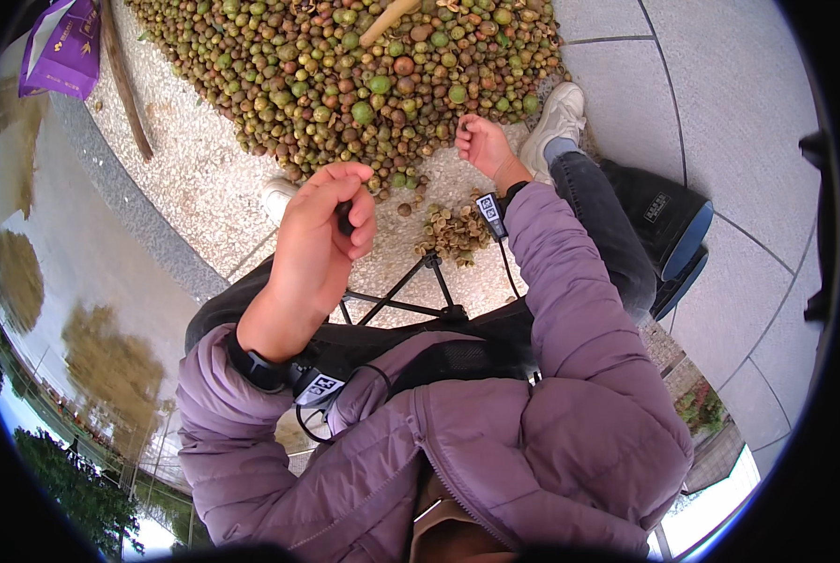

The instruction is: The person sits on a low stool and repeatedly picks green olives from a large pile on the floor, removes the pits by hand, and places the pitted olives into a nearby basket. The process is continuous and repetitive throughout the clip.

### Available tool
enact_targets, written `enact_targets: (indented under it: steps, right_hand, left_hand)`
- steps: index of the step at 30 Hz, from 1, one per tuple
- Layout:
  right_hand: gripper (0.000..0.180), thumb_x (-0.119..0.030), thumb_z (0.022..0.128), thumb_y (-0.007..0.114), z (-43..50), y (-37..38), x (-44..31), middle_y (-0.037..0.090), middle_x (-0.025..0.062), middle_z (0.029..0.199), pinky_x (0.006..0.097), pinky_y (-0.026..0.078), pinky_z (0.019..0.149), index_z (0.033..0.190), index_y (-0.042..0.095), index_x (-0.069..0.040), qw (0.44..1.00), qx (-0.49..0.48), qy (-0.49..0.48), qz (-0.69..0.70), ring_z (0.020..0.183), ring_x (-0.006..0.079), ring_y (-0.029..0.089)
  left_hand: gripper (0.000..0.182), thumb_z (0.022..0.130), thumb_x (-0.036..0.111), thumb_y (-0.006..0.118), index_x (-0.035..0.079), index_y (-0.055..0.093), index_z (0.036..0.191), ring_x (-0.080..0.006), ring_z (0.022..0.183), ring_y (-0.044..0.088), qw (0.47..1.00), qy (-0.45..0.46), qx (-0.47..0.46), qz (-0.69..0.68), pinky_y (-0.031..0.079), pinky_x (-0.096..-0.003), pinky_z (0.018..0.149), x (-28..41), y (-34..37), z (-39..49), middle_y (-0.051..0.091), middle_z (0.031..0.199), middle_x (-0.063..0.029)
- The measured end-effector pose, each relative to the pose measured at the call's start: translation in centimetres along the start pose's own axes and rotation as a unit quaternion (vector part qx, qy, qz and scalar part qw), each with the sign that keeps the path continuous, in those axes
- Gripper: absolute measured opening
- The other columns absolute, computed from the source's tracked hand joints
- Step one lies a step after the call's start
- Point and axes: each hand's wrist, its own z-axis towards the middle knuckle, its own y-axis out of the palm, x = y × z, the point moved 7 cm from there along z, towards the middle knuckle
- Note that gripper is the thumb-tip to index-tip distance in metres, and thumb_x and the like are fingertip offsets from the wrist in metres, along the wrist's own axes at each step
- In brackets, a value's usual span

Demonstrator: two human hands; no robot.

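My left hand (321, 232) is raised near the middle of the view, fingers curled around a small dark object (345, 217), partly hidden by them. My right hand (487, 146) is farther forward, at the near edge of a large heap of round green and brown fruits (364, 84). Between its thumb and fingers a small dark thing (465, 127) shows, too small to name. The two hands are apart. A small pile of split, dry brown husks (455, 232) lies on the pebbled ground below my right hand. Several loose fruits lie between the heap and the husks.
Black metal frame legs (406, 304) stand between my knees. My white shoes (559, 119) flank the heap's near side. Black boots (656, 211) lie at the right. A wooden stick (126, 91) and a purple bag (64, 53) are at the upper left; a wooden handle (388, 21) rests on the heap.
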Motion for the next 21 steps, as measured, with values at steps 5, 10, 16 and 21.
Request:
enact_targets:
  steps: [5,10,16,21]
  right_hand:
    - [0.024,-0.020,0.078,0.040,-3.8,9.3,-1.7,0.052,0.0079,0.084,0.0292,0.039,0.062,0.089,0.053,-0.002,0.984,-0.172,-0.051,0.005,0.073,0.0182,0.047]
    - [0.025,-0.015,0.083,0.040,-10.4,21.1,-3.1,0.056,0.0113,0.095,0.0319,0.042,0.080,0.093,0.056,0.002,0.945,-0.246,-0.175,-0.124,0.089,0.0200,0.053]
    - [0.017,-0.009,0.085,0.046,-16.7,26.9,-2.6,0.058,0.0085,0.097,0.0258,0.041,0.079,0.089,0.060,0.001,0.846,-0.208,-0.405,-0.278,0.086,0.0139,0.054]
    - [0.015,-0.009,0.084,0.045,-7.5,17.4,2.8,0.055,0.0039,0.067,0.0278,0.043,0.055,0.082,0.057,-0.001,0.846,0.068,-0.316,-0.425,0.060,0.0105,0.050]
  left_hand:
    - [0.017,0.085,0.019,0.045,0.006,0.048,0.097,-0.0121,0.060,0.043,0.999,-0.005,0.019,0.041,0.034,-0.0232,0.052,-1.4,-0.5,0.9,0.045,0.070,-0.0009]
    - [0.025,0.086,0.024,0.042,0.004,0.049,0.100,-0.0165,0.075,0.048,0.998,-0.040,0.045,-0.029,0.042,-0.0290,0.069,-3.0,-0.5,1.5,0.049,0.084,-0.0040]
    - [0.025,0.089,0.028,0.038,0.006,0.050,0.089,-0.0174,0.074,0.051,0.995,0.030,-0.035,-0.091,0.043,-0.0279,0.064,-0.8,1.3,0.3,0.052,0.086,-0.0066]
    - [0.021,0.089,0.027,0.043,0.010,0.045,0.077,-0.0120,0.060,0.039,0.990,0.030,-0.051,-0.127,0.032,-0.0205,0.042,0.5,0.1,-3.4,0.041,0.072,-0.0020]
